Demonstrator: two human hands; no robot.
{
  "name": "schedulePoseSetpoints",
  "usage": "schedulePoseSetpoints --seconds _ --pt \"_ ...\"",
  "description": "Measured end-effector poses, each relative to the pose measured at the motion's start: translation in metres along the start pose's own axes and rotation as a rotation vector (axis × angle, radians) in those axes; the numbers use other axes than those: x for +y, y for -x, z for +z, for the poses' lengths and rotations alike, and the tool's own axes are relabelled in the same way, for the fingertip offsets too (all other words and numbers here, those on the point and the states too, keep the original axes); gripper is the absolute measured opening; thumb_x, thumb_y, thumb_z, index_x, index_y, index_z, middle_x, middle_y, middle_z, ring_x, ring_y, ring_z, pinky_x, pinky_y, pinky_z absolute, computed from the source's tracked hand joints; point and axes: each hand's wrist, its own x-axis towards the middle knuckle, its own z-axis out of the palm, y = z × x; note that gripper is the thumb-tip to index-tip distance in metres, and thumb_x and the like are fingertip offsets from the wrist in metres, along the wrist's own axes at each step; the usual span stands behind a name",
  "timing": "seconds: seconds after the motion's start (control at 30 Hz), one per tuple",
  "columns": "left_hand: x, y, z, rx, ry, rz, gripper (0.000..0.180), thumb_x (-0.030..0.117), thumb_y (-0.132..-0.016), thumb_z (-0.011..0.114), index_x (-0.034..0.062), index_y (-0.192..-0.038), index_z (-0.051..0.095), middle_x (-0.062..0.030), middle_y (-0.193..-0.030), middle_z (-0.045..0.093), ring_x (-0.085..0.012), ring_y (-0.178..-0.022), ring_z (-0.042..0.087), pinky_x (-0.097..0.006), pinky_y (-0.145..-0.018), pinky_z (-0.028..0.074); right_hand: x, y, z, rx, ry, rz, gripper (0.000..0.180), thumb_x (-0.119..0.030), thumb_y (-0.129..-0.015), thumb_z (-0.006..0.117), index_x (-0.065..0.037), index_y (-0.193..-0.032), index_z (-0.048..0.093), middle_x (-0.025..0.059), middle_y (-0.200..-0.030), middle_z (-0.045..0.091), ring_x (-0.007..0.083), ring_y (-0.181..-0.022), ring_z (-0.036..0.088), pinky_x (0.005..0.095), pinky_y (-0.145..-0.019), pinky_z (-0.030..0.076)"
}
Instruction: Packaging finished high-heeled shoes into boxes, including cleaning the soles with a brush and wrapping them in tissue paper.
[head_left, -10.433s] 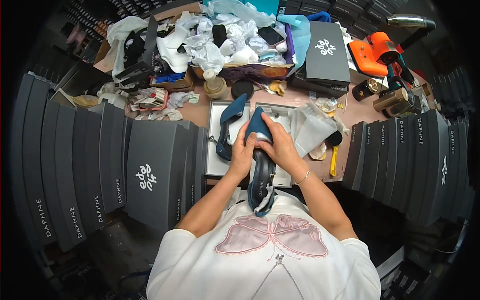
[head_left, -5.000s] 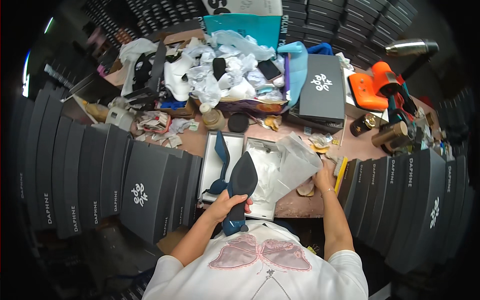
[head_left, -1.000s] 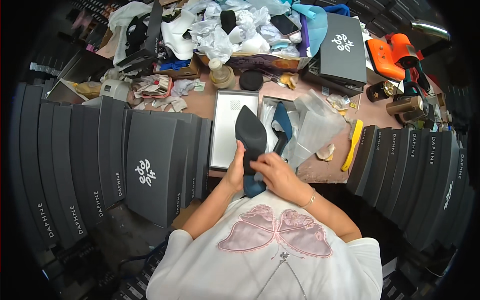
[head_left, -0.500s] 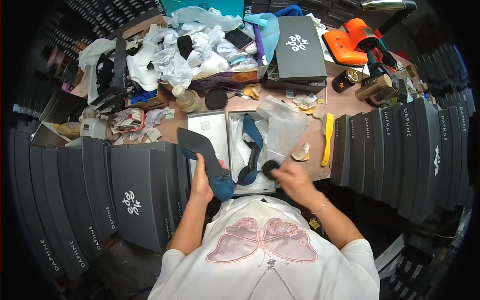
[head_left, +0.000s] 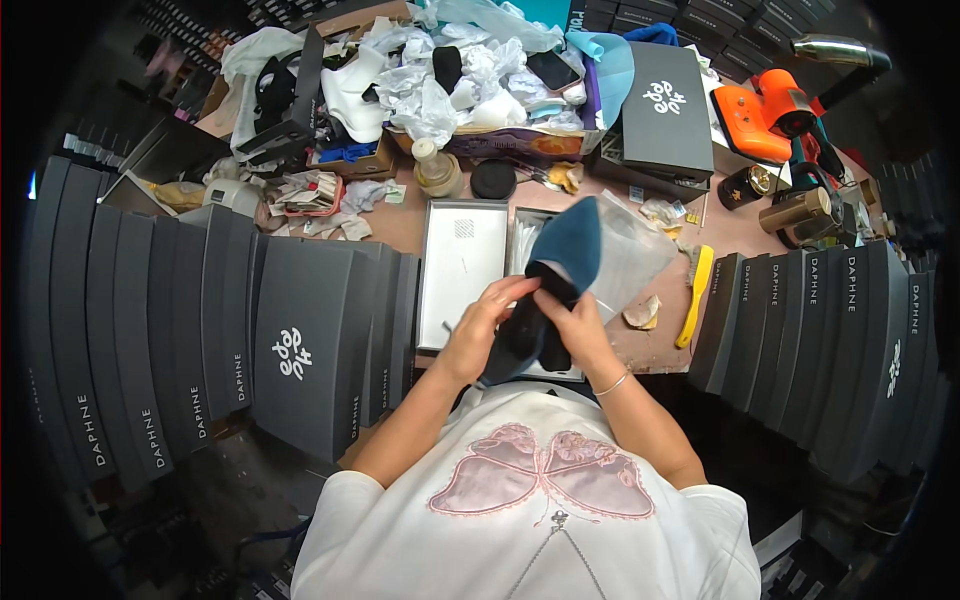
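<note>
Holding a blue shoe (head_left: 562, 262) over the open white box (head_left: 462, 270) on the desk (head_left: 400, 225), both hands are closed on it: the left hand (head_left: 482, 325) grips its dark heel end from the side, the right hand (head_left: 570, 318) pinches the middle. Clear plastic wrap (head_left: 635, 250) lies just behind, a yellow brush (head_left: 694, 294) to the right, and stacked dark boxes (head_left: 300, 350) on both sides.
</note>
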Motion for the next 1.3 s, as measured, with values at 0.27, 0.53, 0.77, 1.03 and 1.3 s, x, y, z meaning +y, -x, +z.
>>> schedulePoseSetpoints --seconds 0.27,0.53,0.77,1.03,1.3 --pt "-0.033 0.018 -0.041 -0.185 0.322 -0.533 0.054 0.049 -0.098 0.041 0.0018 -0.121 0.055 -0.0150 -0.108 0.065 -0.0270 -0.098 0.065 -0.040 -0.087 0.053 -0.033 0.002 0.010 -0.260 0.045 -0.122 0.024 -0.007 -0.083 0.069 -0.001 -0.105 0.063 0.0026 -0.096 0.066 0.0127 -0.086 0.061 0.0275 -0.078 0.050" --pt "-0.045 0.022 -0.026 -0.320 0.783 -0.531 0.047 0.038 -0.092 0.056 0.0064 -0.128 0.051 -0.0182 -0.111 0.064 -0.0328 -0.101 0.065 -0.059 -0.090 0.050 -0.049 0.009 0.026 -0.487 0.415 -0.392 0.041 -0.014 -0.087 0.064 -0.001 -0.125 0.053 0.0104 -0.108 0.063 0.0164 -0.096 0.061 0.0287 -0.085 0.048" --pt "-0.048 0.021 -0.033 0.091 0.843 -0.293 0.039 0.028 -0.090 0.063 0.0047 -0.120 0.056 -0.0106 -0.108 0.065 -0.0233 -0.099 0.065 -0.044 -0.088 0.055 0.032 0.102 -0.050 -0.039 0.474 0.024 0.042 -0.019 -0.095 0.050 0.000 -0.132 0.045 0.0172 -0.120 0.054 0.0239 -0.115 0.051 0.0335 -0.100 0.038" --pt "-0.060 0.017 -0.016 0.259 0.492 -0.267 0.028 0.019 -0.097 0.049 0.0012 -0.118 0.054 -0.0090 -0.110 0.062 -0.0200 -0.098 0.063 -0.031 -0.083 0.053 0.007 0.051 0.013 -0.331 1.244 -0.638 0.022 -0.010 -0.076 0.058 -0.003 -0.095 0.068 0.0088 -0.100 0.061 0.0283 -0.093 0.057 0.0354 -0.075 0.048" --pt "-0.039 -0.004 -0.050 0.306 0.764 -0.163 0.030 0.028 -0.097 0.046 0.0048 -0.113 0.056 -0.0122 -0.108 0.063 -0.0317 -0.099 0.062 -0.059 -0.084 0.051 -0.078 0.065 -0.072 0.382 1.538 -0.676 0.032 -0.006 -0.074 0.067 -0.003 -0.105 0.063 0.0149 -0.094 0.062 0.0334 -0.092 0.058 0.0421 -0.081 0.046"
